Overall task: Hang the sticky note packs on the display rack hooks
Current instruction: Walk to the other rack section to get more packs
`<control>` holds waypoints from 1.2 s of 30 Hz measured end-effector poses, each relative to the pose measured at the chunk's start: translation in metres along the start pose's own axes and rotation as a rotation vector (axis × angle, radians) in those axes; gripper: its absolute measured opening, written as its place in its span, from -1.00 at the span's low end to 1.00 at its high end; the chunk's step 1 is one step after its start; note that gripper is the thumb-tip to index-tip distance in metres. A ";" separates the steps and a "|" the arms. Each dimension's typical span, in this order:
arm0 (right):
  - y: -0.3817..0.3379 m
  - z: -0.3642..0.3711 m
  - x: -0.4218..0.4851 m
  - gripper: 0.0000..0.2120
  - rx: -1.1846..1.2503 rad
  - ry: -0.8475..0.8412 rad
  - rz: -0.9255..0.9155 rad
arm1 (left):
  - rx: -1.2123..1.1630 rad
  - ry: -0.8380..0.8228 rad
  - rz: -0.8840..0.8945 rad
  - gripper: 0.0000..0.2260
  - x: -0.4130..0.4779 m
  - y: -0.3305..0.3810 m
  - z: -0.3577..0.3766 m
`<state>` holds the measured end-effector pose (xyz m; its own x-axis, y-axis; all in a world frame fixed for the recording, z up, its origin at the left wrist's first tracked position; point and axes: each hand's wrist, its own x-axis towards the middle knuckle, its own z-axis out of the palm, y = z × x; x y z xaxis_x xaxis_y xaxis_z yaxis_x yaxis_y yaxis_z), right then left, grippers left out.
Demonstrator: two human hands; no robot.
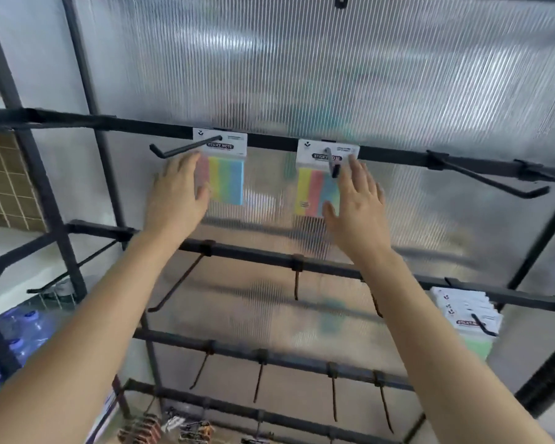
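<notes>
two sticky note packs hang side by side on the top bar (269, 141) of the black display rack. the left pack (226, 179) sits on a long hook (186, 148) that sticks out toward the left. the right pack (314, 190) sits on a short hook (331, 161) that points at the camera. each pack has a white card on top and bright stripes below.

the left hand (177, 190) is just to the left of the left pack. its fingers are straight and a little apart, and they cover the pink stripe at the pack's edge. the picture is too blurry to tell if they touch it. the hand holds nothing.

the right hand (356, 206) is just to the right of the right pack. its fingers are spread and point up, and its thumb lies in front of the pack's lower corner. it holds nothing too.

both arms are bare and reach up and forward, with the backs of the hands facing the camera.

farther right on the same bar, one more hook (481, 179) has nothing on it. lower down on the right, a bunch of packs (465, 312) hangs on another hook. behind the rack is a wavy see-through plastic sheet (334, 75).
</notes>
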<state>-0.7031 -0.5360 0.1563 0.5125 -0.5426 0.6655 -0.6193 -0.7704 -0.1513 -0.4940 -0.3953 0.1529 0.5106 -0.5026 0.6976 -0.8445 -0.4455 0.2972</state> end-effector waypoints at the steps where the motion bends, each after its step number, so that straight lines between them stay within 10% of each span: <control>1: -0.002 -0.001 0.007 -0.39 -0.011 0.017 0.011 | -0.006 0.010 0.008 -0.60 0.010 -0.003 0.001; 17: -0.011 -0.003 0.042 -0.71 -0.111 0.335 0.008 | -0.174 0.255 0.349 -0.79 0.073 -0.030 0.019; 36: -0.003 -0.013 0.065 -0.85 -0.190 0.336 -0.010 | -0.296 0.187 0.396 -0.82 0.096 -0.027 0.013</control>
<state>-0.6756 -0.5647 0.2101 0.3149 -0.3715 0.8734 -0.7309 -0.6820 -0.0266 -0.4206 -0.4414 0.2029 0.1288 -0.4367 0.8903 -0.9901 -0.0063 0.1402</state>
